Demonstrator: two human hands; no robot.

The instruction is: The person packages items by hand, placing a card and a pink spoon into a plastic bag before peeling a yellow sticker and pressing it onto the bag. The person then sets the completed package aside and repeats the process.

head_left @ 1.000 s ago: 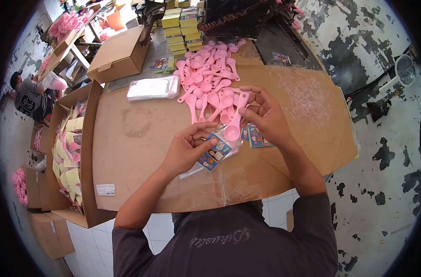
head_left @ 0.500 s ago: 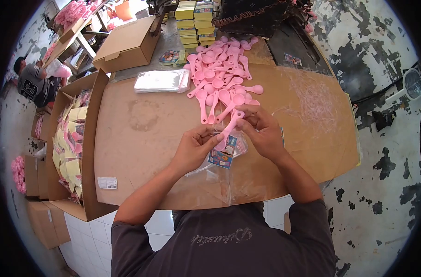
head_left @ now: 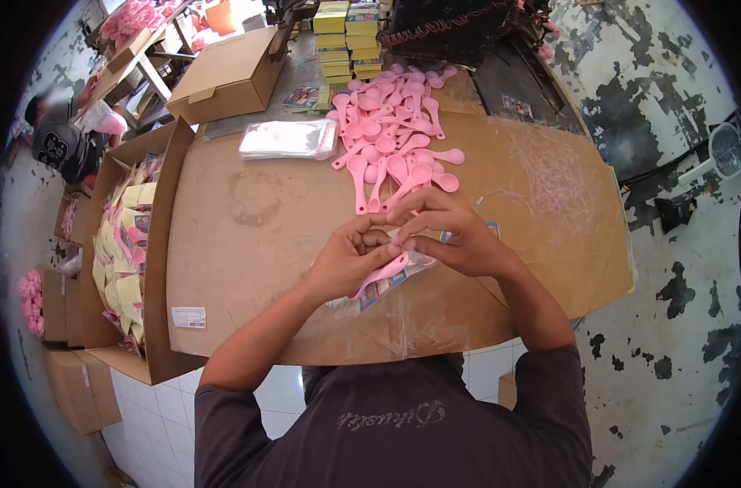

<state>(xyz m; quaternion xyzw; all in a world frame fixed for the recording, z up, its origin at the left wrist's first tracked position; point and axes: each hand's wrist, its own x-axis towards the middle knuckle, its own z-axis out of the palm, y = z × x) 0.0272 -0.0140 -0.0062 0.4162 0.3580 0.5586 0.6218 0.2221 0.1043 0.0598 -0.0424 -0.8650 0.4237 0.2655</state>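
A pink plastic measuring spoon (head_left: 382, 274) lies slanted under the thumb of my left hand (head_left: 350, 259), its holed handle end toward the upper right and its bowl out of sight. The left fingers are closed on it. My right hand (head_left: 458, 234) is bent over beside the left fingertips, thumb and fingers brought together; what they pinch is hidden. Below both hands lies a clear plastic bag (head_left: 353, 305) with a printed blue card (head_left: 393, 282) partly showing. A pile of pink spoons (head_left: 387, 122) spreads just beyond my hands.
A stack of clear bags (head_left: 287, 140) lies left of the pile. Stacked cards (head_left: 333, 41) stand behind it. An open carton (head_left: 175, 244) of packed spoons and cards is at the left. Plastic shreds (head_left: 553, 175) lie right. A person (head_left: 57, 138) is at far left.
The spoon has dropped lower and tilted flatter over the bag and card. My right hand has moved from the handle end in against my left fingertips.
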